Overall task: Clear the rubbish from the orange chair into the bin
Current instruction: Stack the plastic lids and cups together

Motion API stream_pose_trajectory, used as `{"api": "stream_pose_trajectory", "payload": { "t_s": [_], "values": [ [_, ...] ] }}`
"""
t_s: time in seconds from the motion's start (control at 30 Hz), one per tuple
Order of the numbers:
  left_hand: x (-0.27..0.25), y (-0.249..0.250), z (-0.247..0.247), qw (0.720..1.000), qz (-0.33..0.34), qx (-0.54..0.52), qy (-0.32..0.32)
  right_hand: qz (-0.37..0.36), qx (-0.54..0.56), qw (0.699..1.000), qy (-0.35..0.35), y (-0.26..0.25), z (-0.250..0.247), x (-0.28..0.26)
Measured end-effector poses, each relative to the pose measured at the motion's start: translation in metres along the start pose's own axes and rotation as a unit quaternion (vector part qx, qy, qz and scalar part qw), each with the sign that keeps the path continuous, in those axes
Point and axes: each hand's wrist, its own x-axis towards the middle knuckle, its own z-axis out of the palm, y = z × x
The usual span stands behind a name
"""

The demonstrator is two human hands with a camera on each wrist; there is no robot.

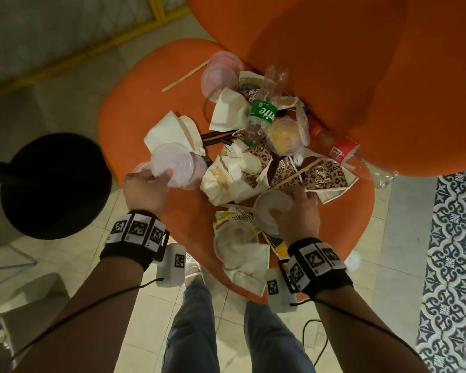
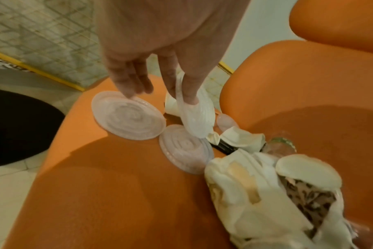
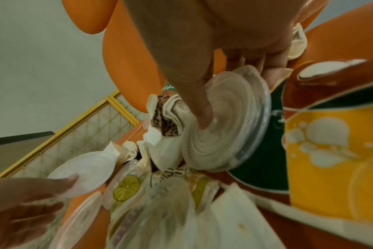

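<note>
The orange chair (image 1: 151,103) holds a heap of rubbish: white paper wrappers (image 1: 172,130), leopard-print wrappers (image 1: 323,176), a green-labelled clear bottle (image 1: 264,109), a red-labelled bottle (image 1: 342,149) and clear plastic lids. At the seat's left edge, my left hand (image 1: 159,176) pinches a clear lid (image 2: 194,114) between thumb and finger. Its other fingers touch a second lid (image 2: 128,116) lying flat beside a third lid (image 2: 185,150). My right hand (image 1: 285,203) grips another clear lid (image 3: 228,124) near the seat's front, thumb pressed on its face.
A black round shape (image 1: 54,184) with a dark bar stands on the tiled floor left of the chair; I cannot tell whether it is the bin. A clear cup (image 1: 234,243) and napkins (image 1: 248,267) lie at the seat's front edge. My legs (image 1: 194,332) stand close below.
</note>
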Motion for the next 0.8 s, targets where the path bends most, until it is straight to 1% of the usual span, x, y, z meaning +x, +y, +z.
{"api": "stream_pose_trajectory", "payload": {
  "t_s": [0.03,0.1,0.13,0.17,0.2,0.27,0.33,0.43,0.5,0.57,0.7,0.77,0.8],
  "values": [
    [0.000,0.000,-0.003,1.000,0.008,0.007,0.025,0.000,0.011,1.000,-0.006,0.000,-0.002,0.001],
    [0.005,-0.002,-0.007,0.998,-0.010,0.030,0.053,0.004,0.019,1.000,-0.021,0.001,-0.005,0.004],
    [0.009,-0.004,-0.006,0.998,-0.022,0.042,0.033,0.007,0.022,0.999,-0.026,0.002,-0.006,0.005],
    [0.012,-0.003,-0.006,0.998,-0.022,0.051,0.011,0.010,0.025,0.999,-0.029,0.002,-0.006,0.005],
    [0.017,-0.007,-0.002,0.998,-0.042,0.048,-0.013,0.010,0.020,0.999,-0.032,0.002,-0.006,0.005],
    [0.025,-0.013,0.004,0.996,-0.067,0.046,-0.029,0.007,-0.017,0.999,-0.043,0.003,-0.005,0.004],
    [0.026,-0.014,0.009,0.996,-0.051,0.067,-0.022,0.001,-0.050,0.997,-0.056,0.005,-0.003,0.003],
    [0.016,-0.002,0.010,0.997,-0.006,0.064,-0.029,-0.016,-0.056,0.997,-0.057,0.003,-0.001,0.003],
    [0.012,0.001,0.011,0.999,-0.023,0.020,-0.033,-0.020,-0.045,0.997,-0.059,0.003,-0.001,0.004],
    [0.007,0.005,0.012,0.999,-0.018,-0.016,-0.040,-0.017,-0.022,0.998,-0.064,0.003,-0.004,0.005],
    [-0.002,0.010,0.006,0.994,0.052,-0.087,-0.043,-0.023,0.036,0.998,-0.054,0.000,-0.014,0.005],
    [-0.004,0.012,0.002,0.988,0.073,-0.120,-0.069,-0.034,0.084,0.995,-0.035,-0.007,-0.024,0.001],
    [-0.004,0.014,0.002,0.985,0.071,-0.128,-0.094,-0.043,0.113,0.992,-0.036,-0.011,-0.029,-0.003]
  ]
}}
